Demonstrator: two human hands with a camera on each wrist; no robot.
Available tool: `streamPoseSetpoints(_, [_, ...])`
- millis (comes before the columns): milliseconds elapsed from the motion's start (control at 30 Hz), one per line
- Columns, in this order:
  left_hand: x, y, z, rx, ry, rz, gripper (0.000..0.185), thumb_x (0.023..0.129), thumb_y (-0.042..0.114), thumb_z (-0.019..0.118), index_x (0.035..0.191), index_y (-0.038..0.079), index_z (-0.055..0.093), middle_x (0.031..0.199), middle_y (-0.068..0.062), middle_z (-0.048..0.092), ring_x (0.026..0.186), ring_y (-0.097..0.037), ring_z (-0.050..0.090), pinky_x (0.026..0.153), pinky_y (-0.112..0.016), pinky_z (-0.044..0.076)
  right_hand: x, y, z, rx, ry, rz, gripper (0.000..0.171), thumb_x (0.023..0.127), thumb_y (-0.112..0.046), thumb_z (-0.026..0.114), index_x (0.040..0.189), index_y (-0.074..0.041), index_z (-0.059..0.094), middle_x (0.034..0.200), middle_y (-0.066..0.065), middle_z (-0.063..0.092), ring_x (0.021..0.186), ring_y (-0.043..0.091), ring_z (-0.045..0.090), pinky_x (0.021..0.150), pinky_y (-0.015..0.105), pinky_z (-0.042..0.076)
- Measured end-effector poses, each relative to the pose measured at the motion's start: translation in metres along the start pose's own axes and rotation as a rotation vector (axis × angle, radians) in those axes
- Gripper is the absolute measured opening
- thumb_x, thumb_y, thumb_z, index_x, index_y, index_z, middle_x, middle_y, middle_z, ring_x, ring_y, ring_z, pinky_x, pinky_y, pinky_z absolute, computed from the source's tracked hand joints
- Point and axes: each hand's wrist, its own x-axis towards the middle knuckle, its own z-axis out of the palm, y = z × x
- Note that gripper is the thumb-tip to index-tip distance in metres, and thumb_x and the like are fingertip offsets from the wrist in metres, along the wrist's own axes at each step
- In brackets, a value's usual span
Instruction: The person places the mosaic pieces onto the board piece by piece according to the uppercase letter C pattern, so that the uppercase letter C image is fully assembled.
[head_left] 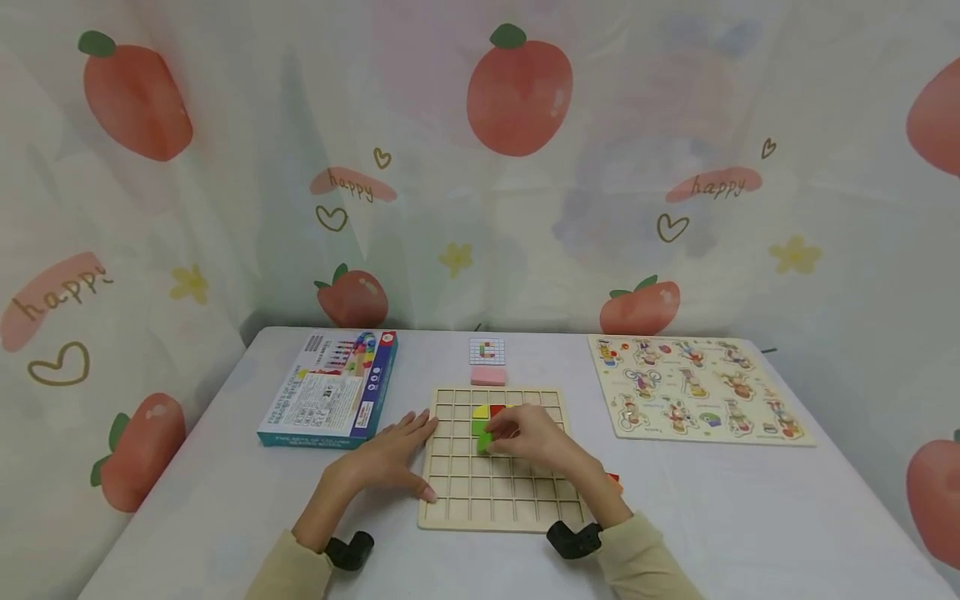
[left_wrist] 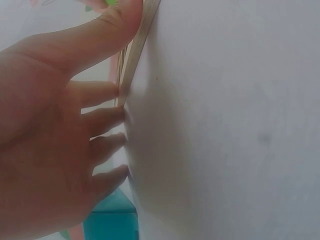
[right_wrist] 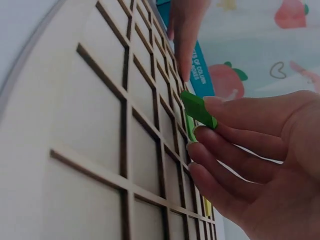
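A wooden grid board [head_left: 495,492] lies flat on the table in front of me, seen close up as a lattice [right_wrist: 115,125] in the right wrist view. Yellow [head_left: 480,411], red [head_left: 497,410] and green pieces sit in its upper cells. My right hand [head_left: 525,437] pinches a green piece [right_wrist: 198,109] between thumb and fingertips just above the board [head_left: 484,442]. My left hand [head_left: 390,454] lies flat with straight fingers [left_wrist: 102,120] against the board's left edge [left_wrist: 135,50], thumb along its side.
A blue game box [head_left: 330,388] lies to the left. A pattern card [head_left: 487,351] and pink block [head_left: 488,375] sit behind the board. An animal peg puzzle [head_left: 693,387] lies at the right. A small red piece [head_left: 613,478] peeks out by my right wrist.
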Motion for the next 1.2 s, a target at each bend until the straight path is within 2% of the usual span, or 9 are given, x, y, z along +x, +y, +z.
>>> streamPoseSetpoints(200, [-0.001,0.002,0.000,-0.017,0.011,-0.002,0.111,0.074,0.045,0.090,0.162,0.012,0.032,0.172,-0.008,0.021,0.161,-0.033,0.010,0.128,-0.059,0.016,0.001,-0.001,0.009,0.001,0.005,0.030,0.020,0.087,-0.008,0.081,0.105,-0.002,0.076,0.087,-0.001,0.070,0.079,0.010,0.060,0.070,0.020,0.052])
streamPoseSetpoints(533, [-0.002,0.003,0.000,-0.019,0.017,-0.005,0.111,0.074,0.046,0.090,0.162,0.013,0.033,0.172,-0.007,0.021,0.161,-0.033,0.011,0.128,-0.059,0.017,0.005,0.001,0.017,-0.054,0.032,0.006,0.020,0.084,-0.001,0.081,0.104,0.001,0.076,0.083,0.000,0.066,0.076,0.011,0.058,0.066,0.020,0.050])
streamPoseSetpoints(967, [-0.003,0.001,0.000,-0.018,0.013,-0.003,0.110,0.074,0.045,0.090,0.162,0.013,0.032,0.172,-0.008,0.022,0.161,-0.033,0.011,0.128,-0.058,0.016,0.005,0.001,0.019,-0.054,0.015,0.005,0.020,0.084,0.000,0.081,0.103,0.000,0.076,0.082,-0.001,0.065,0.077,0.012,0.057,0.066,0.020,0.049])
streamPoseSetpoints(1200, [-0.001,0.000,0.002,-0.023,0.014,-0.005,0.110,0.074,0.046,0.090,0.163,0.013,0.032,0.172,-0.007,0.021,0.161,-0.032,0.011,0.128,-0.058,0.016,0.002,0.008,0.011,-0.023,-0.025,-0.014,0.021,0.088,-0.006,0.079,0.109,-0.005,0.076,0.086,-0.004,0.066,0.081,0.012,0.059,0.072,0.021,0.052])
